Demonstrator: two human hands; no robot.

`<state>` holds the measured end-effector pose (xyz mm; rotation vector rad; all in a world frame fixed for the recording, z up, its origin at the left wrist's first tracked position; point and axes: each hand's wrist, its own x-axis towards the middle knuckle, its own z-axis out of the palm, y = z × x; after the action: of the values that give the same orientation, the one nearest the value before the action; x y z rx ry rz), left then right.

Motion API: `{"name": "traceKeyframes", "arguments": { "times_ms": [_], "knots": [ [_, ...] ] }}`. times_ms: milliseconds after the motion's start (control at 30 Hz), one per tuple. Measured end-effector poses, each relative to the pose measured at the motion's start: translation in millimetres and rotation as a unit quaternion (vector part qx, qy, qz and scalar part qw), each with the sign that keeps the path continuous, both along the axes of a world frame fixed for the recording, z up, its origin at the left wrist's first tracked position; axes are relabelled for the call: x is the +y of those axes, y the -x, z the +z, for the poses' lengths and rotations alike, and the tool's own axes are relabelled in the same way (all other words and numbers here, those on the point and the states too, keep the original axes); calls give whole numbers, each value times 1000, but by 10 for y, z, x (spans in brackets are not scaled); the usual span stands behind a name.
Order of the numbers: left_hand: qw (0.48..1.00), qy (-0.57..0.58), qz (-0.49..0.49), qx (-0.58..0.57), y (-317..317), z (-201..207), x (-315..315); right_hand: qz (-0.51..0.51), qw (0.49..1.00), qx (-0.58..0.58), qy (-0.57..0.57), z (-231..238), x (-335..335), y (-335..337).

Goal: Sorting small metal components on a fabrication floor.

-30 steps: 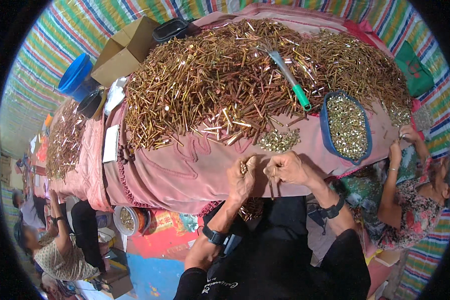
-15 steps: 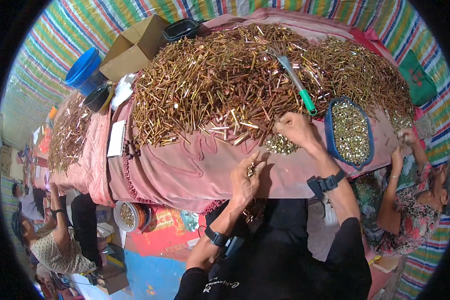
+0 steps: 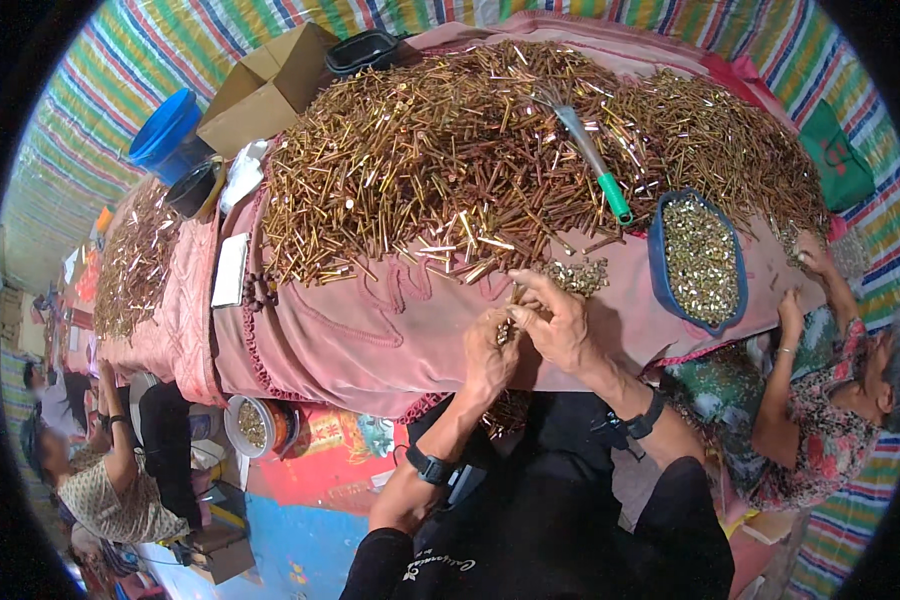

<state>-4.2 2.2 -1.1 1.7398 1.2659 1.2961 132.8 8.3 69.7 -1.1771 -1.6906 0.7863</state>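
Observation:
A wide heap of thin brass-coloured rod-like metal pieces (image 3: pixel 420 150), some with round ends, covers the pink cloth of the table. My left hand (image 3: pixel 493 345) is closed in front of it, with small shiny pieces showing between its fingers. Touching it from the right, my right hand (image 3: pixel 560 320) has its thumb and fingers pinched together; what they hold is hidden. Just beyond my right hand lies a small pile of silvery nut-like pieces (image 3: pixel 580 276). A blue tub (image 3: pixel 658 262) of similar small pieces stands to the right.
A hand rake with a green handle (image 3: pixel 613 195) lies on the heap. Behind at left are a cardboard box (image 3: pixel 270 95), a blue bucket (image 3: pixel 165 130) and a black tub (image 3: pixel 360 53). Co-workers sit at the right (image 3: pixel 830 430) and left (image 3: pixel 120 490). A white bucket (image 3: pixel 240 425) stands below the table edge.
My right hand has come back from the small pile by the heap, moving left and nearer to meet my left hand. My left hand has stayed almost in place.

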Motion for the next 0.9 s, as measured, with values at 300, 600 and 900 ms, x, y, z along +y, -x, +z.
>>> {"name": "traceKeyframes", "arguments": {
  "times_ms": [300,600,900],
  "knots": [
    [999,-37,-8,-13,39,-14,-70,50,974,-142,-170,-64,38,-58],
    [996,-80,26,-29,35,-28,-124,-108,967,-228,21,230,137,-348],
    [997,-68,19,-38,-9,-14,-127,-139,926,-349,36,-40,777,-785]
  ]
}}
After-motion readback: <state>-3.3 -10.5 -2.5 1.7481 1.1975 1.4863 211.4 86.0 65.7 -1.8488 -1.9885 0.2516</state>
